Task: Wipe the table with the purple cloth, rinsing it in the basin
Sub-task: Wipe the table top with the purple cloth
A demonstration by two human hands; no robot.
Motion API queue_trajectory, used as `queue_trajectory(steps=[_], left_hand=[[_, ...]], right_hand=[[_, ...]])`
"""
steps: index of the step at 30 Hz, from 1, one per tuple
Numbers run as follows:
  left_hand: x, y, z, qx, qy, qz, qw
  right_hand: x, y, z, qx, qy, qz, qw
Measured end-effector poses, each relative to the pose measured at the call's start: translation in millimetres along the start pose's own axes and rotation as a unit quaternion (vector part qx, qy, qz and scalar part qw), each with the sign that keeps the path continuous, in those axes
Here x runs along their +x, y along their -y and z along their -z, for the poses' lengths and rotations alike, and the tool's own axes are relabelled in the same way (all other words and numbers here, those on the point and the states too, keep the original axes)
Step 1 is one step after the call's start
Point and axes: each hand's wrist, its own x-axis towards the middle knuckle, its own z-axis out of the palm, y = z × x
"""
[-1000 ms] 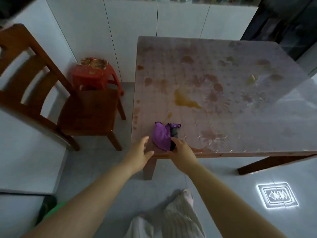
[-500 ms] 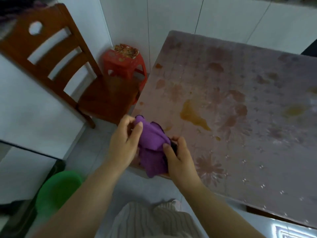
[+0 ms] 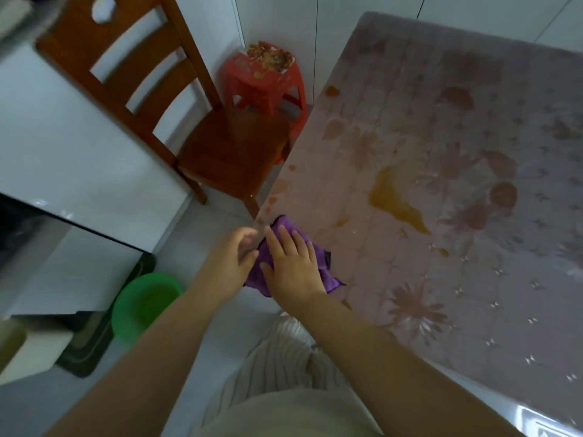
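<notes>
Purple cloth [image 3: 331, 279] sits at frame centre, on the table [image 3: 441, 310] corner. Right hand [image 3: 293, 266] presses it flat, fingers straight and spread; I judge this readies the wipe. Left hand [image 3: 230, 263] is at its edge, blurred, grip unreadable. Basin [image 3: 145, 301] is at lower left.

The purple cloth [image 3: 328, 275] lies crumpled on the near corner of the surface [image 3: 441, 279], hanging a little over the edge. The right hand [image 3: 291, 266] is spread flat on top of it, and the left hand [image 3: 228, 263] is at its 9 o'clock side. The surface has a shiny floral cover blotched with brownish stains. A yellow-brown spill [image 3: 394, 200] sits at 2 o'clock from the cloth. The basin [image 3: 143, 305], round and green, stands upright on the floor at 8 o'clock from the cloth, well apart.
</notes>
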Motion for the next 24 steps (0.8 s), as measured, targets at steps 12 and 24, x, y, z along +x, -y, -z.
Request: queue_trajectory(steps=[12,24], left_hand=[[34.6,20.6,3.9,0.054,0.002,-0.076,0.996],[61.4,35.0,7.0,0.017,0.108,0.018,0.994]], right_hand=[[-62.5,-141.5,10.7,-0.011,-0.17,-0.221,0.96],[89.2,-112.6,48.9,0.038,-0.176,-0.303,0.936]])
